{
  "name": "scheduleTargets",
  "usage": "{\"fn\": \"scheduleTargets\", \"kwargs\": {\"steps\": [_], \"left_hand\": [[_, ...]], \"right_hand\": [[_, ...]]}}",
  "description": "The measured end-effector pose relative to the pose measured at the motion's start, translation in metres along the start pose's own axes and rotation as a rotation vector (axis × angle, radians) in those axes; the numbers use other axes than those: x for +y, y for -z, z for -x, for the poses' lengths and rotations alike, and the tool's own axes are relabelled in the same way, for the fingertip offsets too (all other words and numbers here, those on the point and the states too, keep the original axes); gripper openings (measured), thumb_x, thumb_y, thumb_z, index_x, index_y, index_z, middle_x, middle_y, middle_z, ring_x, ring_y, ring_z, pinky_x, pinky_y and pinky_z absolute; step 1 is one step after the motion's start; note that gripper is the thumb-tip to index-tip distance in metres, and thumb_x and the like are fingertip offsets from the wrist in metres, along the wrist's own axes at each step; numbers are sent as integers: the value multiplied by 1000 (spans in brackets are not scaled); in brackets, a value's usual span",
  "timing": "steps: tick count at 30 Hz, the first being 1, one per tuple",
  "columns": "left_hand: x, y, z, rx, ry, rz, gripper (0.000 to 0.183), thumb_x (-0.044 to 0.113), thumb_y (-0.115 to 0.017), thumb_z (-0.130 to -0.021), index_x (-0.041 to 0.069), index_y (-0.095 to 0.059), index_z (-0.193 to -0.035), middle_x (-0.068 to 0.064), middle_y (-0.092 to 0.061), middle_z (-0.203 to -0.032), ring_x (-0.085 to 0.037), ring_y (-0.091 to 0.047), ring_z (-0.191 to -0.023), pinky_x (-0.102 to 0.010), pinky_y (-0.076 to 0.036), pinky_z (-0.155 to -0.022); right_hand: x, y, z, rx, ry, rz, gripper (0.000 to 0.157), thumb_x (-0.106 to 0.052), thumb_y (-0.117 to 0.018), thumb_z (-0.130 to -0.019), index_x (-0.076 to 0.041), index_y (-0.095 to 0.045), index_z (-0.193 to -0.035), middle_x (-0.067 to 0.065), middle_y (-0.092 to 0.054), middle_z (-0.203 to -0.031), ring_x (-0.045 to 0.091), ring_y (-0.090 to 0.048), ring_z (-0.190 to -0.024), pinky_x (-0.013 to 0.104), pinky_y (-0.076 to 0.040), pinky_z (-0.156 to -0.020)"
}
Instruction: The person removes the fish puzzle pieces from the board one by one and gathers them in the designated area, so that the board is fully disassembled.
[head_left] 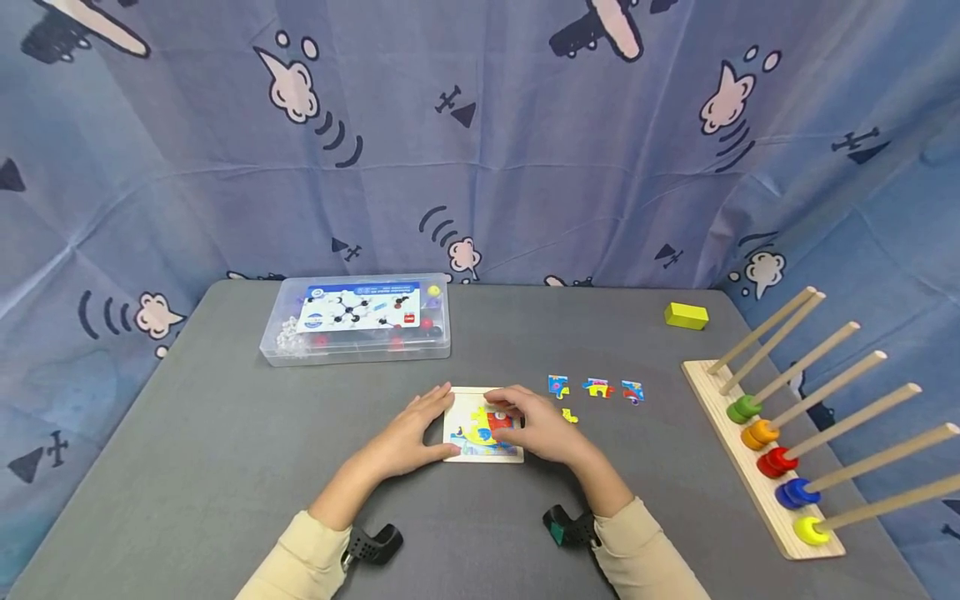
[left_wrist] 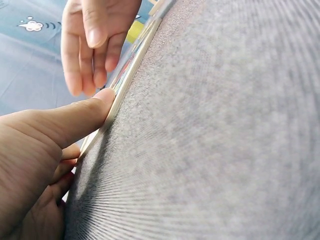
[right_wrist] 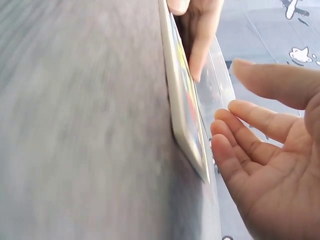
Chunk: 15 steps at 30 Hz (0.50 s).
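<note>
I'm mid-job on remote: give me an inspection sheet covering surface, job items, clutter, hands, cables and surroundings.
Surface: grey tabletop, no spills seen.
Job items: wooden puzzle board, partly filled; four loose puzzle pieces to its right.
Clutter: clear plastic box beyond the board; yellow block at far right; wooden peg stand with coloured rings along the right side.
Left hand: touches the board's left edge.
Right hand: over the board's right side, fingers apart from it, holding nothing visible.
Cables: none clearly seen; dark wrist devices on both arms.
Surroundings: blue printed cloth behind and at both sides.
</note>
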<state>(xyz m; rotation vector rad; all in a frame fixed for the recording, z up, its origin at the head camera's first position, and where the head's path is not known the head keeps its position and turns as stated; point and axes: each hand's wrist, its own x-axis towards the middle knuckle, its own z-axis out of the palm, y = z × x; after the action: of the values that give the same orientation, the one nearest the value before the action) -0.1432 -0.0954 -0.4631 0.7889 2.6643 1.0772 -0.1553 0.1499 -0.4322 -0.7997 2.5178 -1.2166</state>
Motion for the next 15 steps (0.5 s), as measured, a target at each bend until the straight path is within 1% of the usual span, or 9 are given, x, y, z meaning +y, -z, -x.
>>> {"fn": "scheduleTargets", "kwargs": {"steps": [4,11,15], "left_hand": [[0,-1,0,-3,7,4,76,30,-72,-83,-3,-38,-143,-15,-29,-154,-33,-25,-143,-51,-17,-118],[0,-2,0,-11,12,0,78,31,-72,-83,-2,-36,-144,-15,-28,-154,-32,-24,-143,-51,-17,-118],[0,-1,0,-3,7,11,77,30,-72,-83,-2,-37,-143,-15,-28,-154,-33,-25,-143,-51,-17,-118]], "right_hand": [[-2,-7,-7,-8,-12,-1,49,-11,-71,-83,1,-55,-128,14,-58,-120,29,-60,-108,45,-50,-94],[0,-16,-11,24,-59,62,48,-10,-72,-81,-1,-58,-126,11,-59,-120,24,-57,-108,41,-49,-95],[3,-19,-11,43,-37,109,48,-6,-71,-79,0,-58,-125,13,-56,-122,25,-56,-108,40,-48,-93]]}}
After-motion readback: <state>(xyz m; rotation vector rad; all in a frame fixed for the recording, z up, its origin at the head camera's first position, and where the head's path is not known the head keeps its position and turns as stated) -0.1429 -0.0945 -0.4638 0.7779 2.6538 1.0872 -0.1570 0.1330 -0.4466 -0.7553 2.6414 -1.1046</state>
